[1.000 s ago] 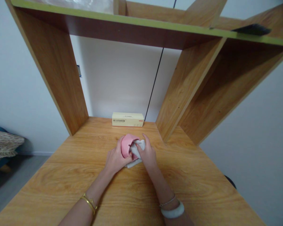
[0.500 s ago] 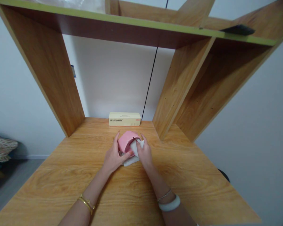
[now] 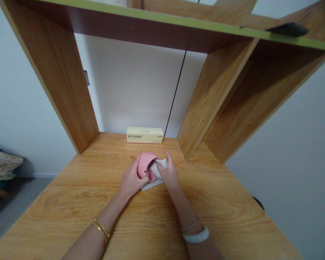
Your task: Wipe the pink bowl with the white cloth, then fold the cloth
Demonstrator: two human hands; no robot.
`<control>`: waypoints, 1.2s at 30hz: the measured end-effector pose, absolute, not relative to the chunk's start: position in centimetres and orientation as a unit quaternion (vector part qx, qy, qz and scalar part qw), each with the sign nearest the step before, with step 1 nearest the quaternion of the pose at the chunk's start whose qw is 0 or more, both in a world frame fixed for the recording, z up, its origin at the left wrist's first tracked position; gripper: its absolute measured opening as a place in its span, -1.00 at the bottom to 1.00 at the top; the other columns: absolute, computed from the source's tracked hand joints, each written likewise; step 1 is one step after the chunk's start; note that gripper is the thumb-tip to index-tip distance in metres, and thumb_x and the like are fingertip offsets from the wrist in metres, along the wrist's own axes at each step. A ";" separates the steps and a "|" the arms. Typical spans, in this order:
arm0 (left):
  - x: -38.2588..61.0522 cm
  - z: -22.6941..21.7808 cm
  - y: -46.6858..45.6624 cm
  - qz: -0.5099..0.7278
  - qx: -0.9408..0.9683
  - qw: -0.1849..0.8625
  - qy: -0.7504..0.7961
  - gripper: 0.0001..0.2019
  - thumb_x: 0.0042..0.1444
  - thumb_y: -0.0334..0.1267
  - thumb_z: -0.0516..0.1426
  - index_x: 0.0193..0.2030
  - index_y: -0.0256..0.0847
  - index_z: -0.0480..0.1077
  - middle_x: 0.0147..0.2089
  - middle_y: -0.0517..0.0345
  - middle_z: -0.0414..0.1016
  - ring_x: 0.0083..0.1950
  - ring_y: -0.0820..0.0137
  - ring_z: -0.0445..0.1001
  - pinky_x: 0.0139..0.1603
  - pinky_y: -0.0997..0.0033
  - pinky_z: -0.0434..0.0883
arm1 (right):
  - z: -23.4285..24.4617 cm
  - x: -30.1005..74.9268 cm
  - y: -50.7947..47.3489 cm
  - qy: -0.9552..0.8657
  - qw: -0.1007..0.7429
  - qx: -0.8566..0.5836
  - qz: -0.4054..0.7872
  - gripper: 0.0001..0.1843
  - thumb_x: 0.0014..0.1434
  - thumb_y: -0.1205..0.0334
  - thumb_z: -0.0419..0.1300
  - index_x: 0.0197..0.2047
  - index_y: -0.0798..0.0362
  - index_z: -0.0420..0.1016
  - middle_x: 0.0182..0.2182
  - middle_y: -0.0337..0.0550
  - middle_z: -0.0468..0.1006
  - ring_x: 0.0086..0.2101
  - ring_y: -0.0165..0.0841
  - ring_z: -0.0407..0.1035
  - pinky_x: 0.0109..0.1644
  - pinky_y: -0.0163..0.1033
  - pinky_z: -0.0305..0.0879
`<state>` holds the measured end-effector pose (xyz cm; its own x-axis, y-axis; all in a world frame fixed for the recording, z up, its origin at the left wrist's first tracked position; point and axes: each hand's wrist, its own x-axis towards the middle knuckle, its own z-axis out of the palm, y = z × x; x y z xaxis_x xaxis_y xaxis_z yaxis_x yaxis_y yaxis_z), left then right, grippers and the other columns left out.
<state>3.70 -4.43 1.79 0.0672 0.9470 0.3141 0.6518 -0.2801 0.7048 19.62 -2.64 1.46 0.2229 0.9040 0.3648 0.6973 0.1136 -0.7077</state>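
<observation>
A pink bowl-like container [image 3: 145, 161] with a notched rim is tipped on its side, its opening turned toward me and to the right. My left hand [image 3: 131, 177] grips it from the left, thumb at the rim and fingers along the outside. In my right hand [image 3: 169, 174] a bunched pale grey cloth [image 3: 162, 164] is pinched, pressed at the opening's right side. A flat pale part of cloth [image 3: 152, 184] lies under the container on the wooden table; whether it joins the bunched part, I cannot tell.
Behind the container, a long cream box [image 3: 144, 136] with printed characters stands at the table's back edge. Wooden uprights [image 3: 206, 104] rise on both sides, carrying an overhead shelf [image 3: 141, 30]. A dark flat object [image 3: 288, 29] rests on that shelf at the right.
The container has turned slightly, so more of its opening shows. My right fingers have shifted with the cloth at the rim. The whole view has moved a little.
</observation>
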 end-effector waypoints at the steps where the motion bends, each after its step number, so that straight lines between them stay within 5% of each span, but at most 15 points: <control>1: 3.7 1.8 -4.5 0.379 0.711 0.191 0.561 -0.21 -0.06 -0.23 0.16 0.34 -0.15 -0.04 0.19 -0.03 0.33 0.12 0.15 0.38 0.11 0.17 0.33 | 1.6 19.7 -2.7 -0.613 0.421 -0.659 0.113 -0.37 0.08 0.17 0.10 0.23 0.01 0.12 -0.27 -0.09 0.54 -0.32 -0.25 0.42 -0.24 -0.23 0.28; 7: 3.7 2.0 -4.7 0.397 0.735 0.197 0.513 -0.28 -0.06 -0.19 0.17 0.28 -0.17 0.10 0.19 -0.03 0.33 0.10 0.16 0.39 0.10 0.22 0.34 | 0.7 19.9 -2.4 -0.615 0.401 -0.662 0.153 -0.38 0.09 0.20 0.05 0.24 0.08 0.12 -0.24 -0.03 0.54 -0.31 -0.21 0.43 -0.23 -0.21 0.29; 13: 3.7 2.1 -4.6 0.451 0.677 0.262 0.520 -0.12 -0.02 -0.09 0.18 0.37 -0.15 -0.21 0.17 -0.05 0.33 0.01 0.23 0.45 -0.01 0.27 0.40 | -0.4 18.8 -1.9 -0.545 0.528 -0.607 0.236 -0.58 0.12 0.16 -0.02 0.03 0.11 0.32 -0.10 0.01 0.50 -0.12 -0.22 0.40 -0.05 -0.18 0.28; 17: 4.1 1.7 -4.7 0.450 0.685 0.280 0.500 -0.08 -0.07 -0.07 0.22 0.35 -0.20 -0.17 0.21 -0.11 0.27 0.09 0.19 0.38 0.05 0.27 0.36 | -0.4 18.3 -1.8 -0.521 0.560 -0.570 0.301 -0.67 0.12 0.11 -0.02 -0.13 0.11 0.35 -0.23 -0.03 0.54 -0.21 -0.25 0.43 -0.12 -0.20 0.32; 23: 4.3 1.1 -4.4 0.430 0.671 0.236 0.557 -0.26 -0.03 -0.10 0.17 0.28 -0.27 0.03 0.06 -0.09 0.43 -0.03 0.21 0.46 -0.05 0.26 0.41 | 0.2 18.9 -2.1 -0.563 0.480 -0.647 0.184 -0.49 0.06 0.14 0.12 0.10 0.06 0.28 -0.14 -0.04 0.52 -0.20 -0.25 0.41 -0.13 -0.22 0.29; 29: 3.9 2.2 -4.8 0.382 0.701 0.183 0.574 -0.33 -0.06 -0.15 0.17 0.23 -0.21 0.16 0.00 -0.05 0.50 -0.08 0.17 0.50 -0.05 0.20 0.42 | 1.5 19.3 -2.8 -0.587 0.386 -0.705 0.098 -0.38 0.08 0.14 0.14 0.22 0.01 0.17 -0.31 -0.10 0.55 -0.33 -0.22 0.43 -0.26 -0.24 0.26; 36: 3.7 1.7 -4.7 0.398 0.705 0.211 0.548 -0.29 -0.04 -0.09 0.17 0.27 -0.21 0.11 -0.03 -0.03 0.50 -0.17 0.21 0.51 -0.13 0.25 0.43 | -0.3 19.4 -2.1 -0.589 0.463 -0.637 0.181 -0.45 0.12 0.17 0.05 0.20 0.05 0.21 -0.15 -0.05 0.54 -0.20 -0.24 0.43 -0.13 -0.21 0.29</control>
